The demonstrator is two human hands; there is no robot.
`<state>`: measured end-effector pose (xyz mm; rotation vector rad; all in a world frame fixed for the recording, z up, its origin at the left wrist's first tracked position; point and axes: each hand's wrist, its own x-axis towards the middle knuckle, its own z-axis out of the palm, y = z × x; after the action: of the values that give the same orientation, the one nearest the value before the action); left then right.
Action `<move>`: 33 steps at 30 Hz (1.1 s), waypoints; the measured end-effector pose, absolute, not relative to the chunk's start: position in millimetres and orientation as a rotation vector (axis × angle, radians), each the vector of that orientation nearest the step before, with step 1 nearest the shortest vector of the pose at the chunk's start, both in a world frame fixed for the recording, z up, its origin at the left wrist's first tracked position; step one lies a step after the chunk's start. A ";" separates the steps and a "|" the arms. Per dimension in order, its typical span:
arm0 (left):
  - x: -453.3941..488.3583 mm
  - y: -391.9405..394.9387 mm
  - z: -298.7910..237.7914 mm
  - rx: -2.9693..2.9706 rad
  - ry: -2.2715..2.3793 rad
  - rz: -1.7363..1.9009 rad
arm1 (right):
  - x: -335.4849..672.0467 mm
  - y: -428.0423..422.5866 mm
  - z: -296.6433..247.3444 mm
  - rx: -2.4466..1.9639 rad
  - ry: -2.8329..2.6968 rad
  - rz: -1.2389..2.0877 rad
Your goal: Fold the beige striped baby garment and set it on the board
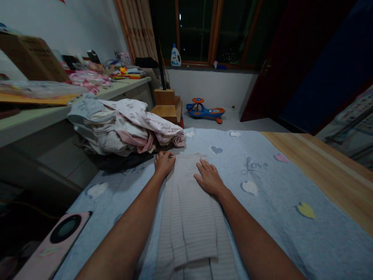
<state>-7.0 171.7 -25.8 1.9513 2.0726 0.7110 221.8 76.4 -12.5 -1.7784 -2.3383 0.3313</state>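
Note:
A pale striped shirt (194,217) lies lengthwise on the bed in front of me, with what looks like a sleeve folded down over its body. At its far left corner, my left hand (164,162) has its fingers curled and pinches the edge of the fabric. My right hand (209,177) rests palm down near the far right edge of the shirt, fingers stretched out over the cloth. Beyond my left hand sits a heap of clothes (131,126), with a white patterned piece on top and pink and grey ones below.
A light blue bedsheet (271,194) with hearts covers the bed, beside a bare wooden strip (323,155). A pink phone (55,245) lies at the near left. Left stands a cluttered desk (125,85). A blue ride-on toy (205,111) stands on the floor beyond.

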 end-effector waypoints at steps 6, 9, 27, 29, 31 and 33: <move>-7.2 169.1 -24.5 1.988 2.079 0.681 | 223.5 78.7 -14.7 -1.731 -2.372 0.345; -6.1 169.0 -25.0 2.012 2.102 0.654 | 223.6 78.9 -15.4 -1.735 -2.370 0.352; -3.8 173.4 -29.5 1.978 2.224 0.710 | 222.8 76.9 -14.7 -1.745 -2.358 0.318; -8.0 175.4 -31.2 1.973 2.157 0.736 | 222.9 76.9 -14.4 -1.745 -2.361 0.318; -14.6 177.5 -31.6 1.994 2.070 0.757 | 223.1 76.9 -14.4 -1.747 -2.359 0.326; -22.3 179.0 -30.1 2.020 1.998 0.771 | 223.4 77.2 -14.9 -1.745 -2.356 0.330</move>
<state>-22.3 179.0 -30.1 2.0203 1.9982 0.7714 223.4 77.2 -14.9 -1.7449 -2.3563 0.3296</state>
